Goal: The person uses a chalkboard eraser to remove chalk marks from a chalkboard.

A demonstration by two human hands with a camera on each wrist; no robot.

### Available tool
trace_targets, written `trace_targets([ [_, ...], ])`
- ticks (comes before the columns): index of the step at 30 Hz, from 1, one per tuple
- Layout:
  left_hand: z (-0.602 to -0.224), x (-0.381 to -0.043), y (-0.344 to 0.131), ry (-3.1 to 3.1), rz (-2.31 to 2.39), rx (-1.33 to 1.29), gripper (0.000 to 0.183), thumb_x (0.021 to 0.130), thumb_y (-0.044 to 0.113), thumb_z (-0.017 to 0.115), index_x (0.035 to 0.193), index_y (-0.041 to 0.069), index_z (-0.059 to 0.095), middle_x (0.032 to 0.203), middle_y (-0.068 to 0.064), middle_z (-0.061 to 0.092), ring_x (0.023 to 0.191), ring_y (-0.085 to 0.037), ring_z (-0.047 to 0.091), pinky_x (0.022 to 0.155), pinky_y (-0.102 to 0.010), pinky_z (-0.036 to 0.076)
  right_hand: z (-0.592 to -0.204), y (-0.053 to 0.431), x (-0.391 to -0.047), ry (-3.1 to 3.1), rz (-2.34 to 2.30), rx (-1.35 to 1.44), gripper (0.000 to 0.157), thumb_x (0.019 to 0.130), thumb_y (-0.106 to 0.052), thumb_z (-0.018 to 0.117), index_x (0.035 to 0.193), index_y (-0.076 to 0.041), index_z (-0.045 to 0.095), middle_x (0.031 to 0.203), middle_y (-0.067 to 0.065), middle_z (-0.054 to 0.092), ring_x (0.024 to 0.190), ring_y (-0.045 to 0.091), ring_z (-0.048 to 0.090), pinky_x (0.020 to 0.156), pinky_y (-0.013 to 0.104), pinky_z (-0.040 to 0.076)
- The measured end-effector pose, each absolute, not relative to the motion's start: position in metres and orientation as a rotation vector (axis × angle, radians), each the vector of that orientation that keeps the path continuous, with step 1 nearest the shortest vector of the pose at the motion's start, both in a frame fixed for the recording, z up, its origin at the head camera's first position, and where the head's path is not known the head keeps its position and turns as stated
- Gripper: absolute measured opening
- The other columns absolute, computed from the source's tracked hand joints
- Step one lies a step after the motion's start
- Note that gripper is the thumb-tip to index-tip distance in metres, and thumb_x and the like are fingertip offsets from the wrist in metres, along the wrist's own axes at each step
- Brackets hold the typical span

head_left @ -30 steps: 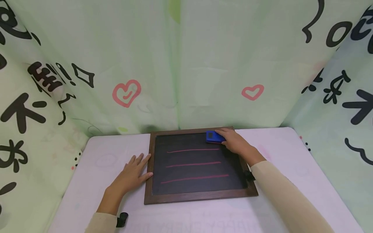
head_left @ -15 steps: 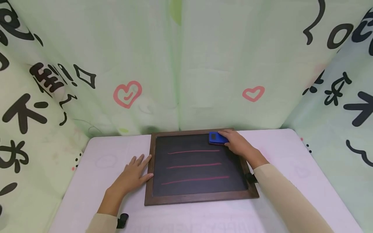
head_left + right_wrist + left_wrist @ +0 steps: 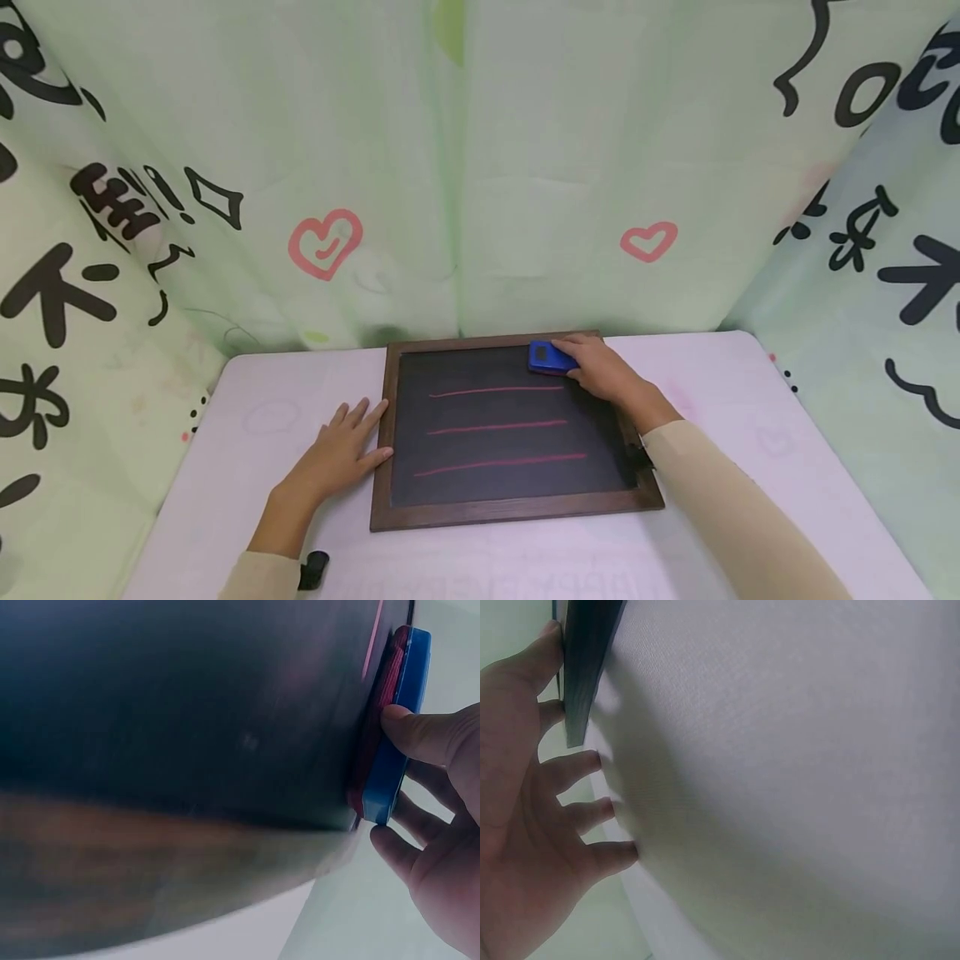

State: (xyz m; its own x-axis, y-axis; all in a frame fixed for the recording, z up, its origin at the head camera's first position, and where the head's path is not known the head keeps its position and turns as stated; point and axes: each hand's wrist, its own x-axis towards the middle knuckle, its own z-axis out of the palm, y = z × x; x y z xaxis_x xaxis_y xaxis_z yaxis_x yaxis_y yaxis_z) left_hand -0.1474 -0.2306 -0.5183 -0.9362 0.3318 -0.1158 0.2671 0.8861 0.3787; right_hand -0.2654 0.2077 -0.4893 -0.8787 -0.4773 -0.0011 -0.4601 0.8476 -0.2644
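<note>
A blackboard [image 3: 480, 450] in a brown wooden frame lies on the table, with three pink lines drawn across it. Near its top right corner my right hand [image 3: 600, 367] grips a blue eraser [image 3: 549, 357]. In the right wrist view the thumb lies along one side of the eraser [image 3: 405, 712], whose reddish felt face is against the board. My left hand [image 3: 339, 450] is spread at the board's left edge, thumb and index fingertip touching the frame. From the left wrist, the other fingertips [image 3: 615, 855] rest on the tabletop beside the frame.
The white table [image 3: 285, 392] extends on both sides of the board and in front of it. Behind and at both sides hangs a pale green curtain [image 3: 525, 167] printed with hearts and black characters. A black wrist strap [image 3: 313, 570] sits at the left cuff.
The right hand and eraser shift slightly right along the top of the board, then back left. The left hand stays at the frame; the three lines look the same.
</note>
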Motion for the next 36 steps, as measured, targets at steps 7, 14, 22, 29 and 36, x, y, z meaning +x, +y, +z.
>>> trace_targets([
  [7, -0.517, -0.148, -0.229, 2.877, 0.529, 0.464, 0.076, 0.102, 0.046, 0.062, 0.164, 0.016, 0.03, 0.165, -0.027, 0.032, 0.149, -0.06, 0.025, 0.107, -0.081, 0.03, -0.488, 0.184, -0.265, 2.924, -0.354, -0.759, 0.056, 0.098, -0.003, 0.068, 0.151, 0.001, 0.05, 0.152, 0.025, 0.051, 0.14, 0.049, 0.047, 0.113, 0.06, 0.041],
  [14, -0.515, -0.148, -0.229, 2.878, 0.529, 0.454, 0.076, 0.102, 0.045, 0.062, 0.164, 0.015, 0.031, 0.164, -0.027, 0.033, 0.149, -0.06, 0.025, 0.106, -0.082, 0.03, -0.488, 0.154, -0.272, 2.877, -0.295, -0.76, 0.058, 0.1, -0.008, 0.066, 0.154, -0.002, 0.046, 0.157, 0.02, 0.048, 0.145, 0.043, 0.044, 0.118, 0.055, 0.039],
  [22, -0.514, -0.147, -0.228, 2.876, 0.535, 0.456, 0.076, 0.102, 0.044, 0.063, 0.164, 0.014, 0.031, 0.164, -0.028, 0.033, 0.149, -0.061, 0.025, 0.106, -0.082, 0.03, -0.487, 0.115, -0.276, 2.836, -0.223, -0.753, 0.06, 0.102, -0.017, 0.066, 0.158, -0.01, 0.044, 0.16, 0.014, 0.046, 0.147, 0.039, 0.044, 0.118, 0.052, 0.04],
  [29, -0.518, -0.146, -0.228, 2.873, 0.544, 0.46, 0.075, 0.102, 0.045, 0.062, 0.164, 0.015, 0.03, 0.165, -0.027, 0.032, 0.149, -0.06, 0.025, 0.106, -0.082, 0.029, -0.487, 0.082, -0.279, 2.793, -0.19, -0.761, 0.062, 0.103, -0.021, 0.065, 0.16, -0.014, 0.041, 0.162, 0.01, 0.043, 0.148, 0.036, 0.043, 0.12, 0.051, 0.038],
  [36, -0.518, -0.146, -0.227, 2.871, 0.538, 0.448, 0.075, 0.103, 0.045, 0.061, 0.164, 0.016, 0.03, 0.165, -0.027, 0.031, 0.149, -0.06, 0.025, 0.106, -0.082, 0.029, -0.486, 0.051, -0.28, 2.795, -0.127, -0.819, 0.063, 0.103, -0.025, 0.066, 0.16, -0.016, 0.041, 0.162, 0.009, 0.044, 0.147, 0.034, 0.044, 0.119, 0.048, 0.04],
])
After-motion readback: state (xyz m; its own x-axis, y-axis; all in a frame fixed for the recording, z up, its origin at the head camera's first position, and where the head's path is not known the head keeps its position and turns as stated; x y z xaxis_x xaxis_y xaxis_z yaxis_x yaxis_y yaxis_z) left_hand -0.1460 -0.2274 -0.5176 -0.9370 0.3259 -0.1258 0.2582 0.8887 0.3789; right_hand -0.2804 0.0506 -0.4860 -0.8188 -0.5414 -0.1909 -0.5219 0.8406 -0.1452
